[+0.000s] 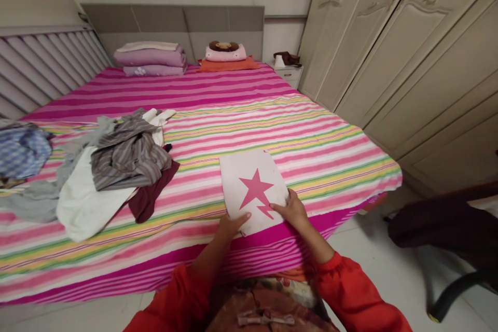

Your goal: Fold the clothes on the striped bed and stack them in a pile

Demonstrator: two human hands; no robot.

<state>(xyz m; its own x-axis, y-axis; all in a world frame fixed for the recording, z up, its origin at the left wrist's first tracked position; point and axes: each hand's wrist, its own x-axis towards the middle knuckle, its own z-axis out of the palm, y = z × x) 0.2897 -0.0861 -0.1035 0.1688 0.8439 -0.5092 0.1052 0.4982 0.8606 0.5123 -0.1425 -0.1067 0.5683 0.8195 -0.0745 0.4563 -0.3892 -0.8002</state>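
A flat white rectangular panel [233, 176] with a pink star and a lightning-like zigzag lies near the front edge of the bed; whether it is board or folded cloth I cannot tell. My left hand [230, 226] grips its near left corner, thumb on top. On the right edge my right hand [293, 211] holds it the same way, its thumb over the zigzag. The other fingers of both hands are mostly hidden beneath or behind the panel. Left of it sits a loose heap of clothes, with a grey striped garment [130, 155], a white garment [83, 202] and a maroon one [150, 197].
The striped bedsheet [311, 150] spreads under everything. A blue checked garment [23, 150] lies far left. Folded purple bedding [153, 57] and a pink folded stack [225, 53] sit by the headboard [218, 18]. Wardrobes [408, 62] line the right; a dark chair [439, 223] stands nearby.
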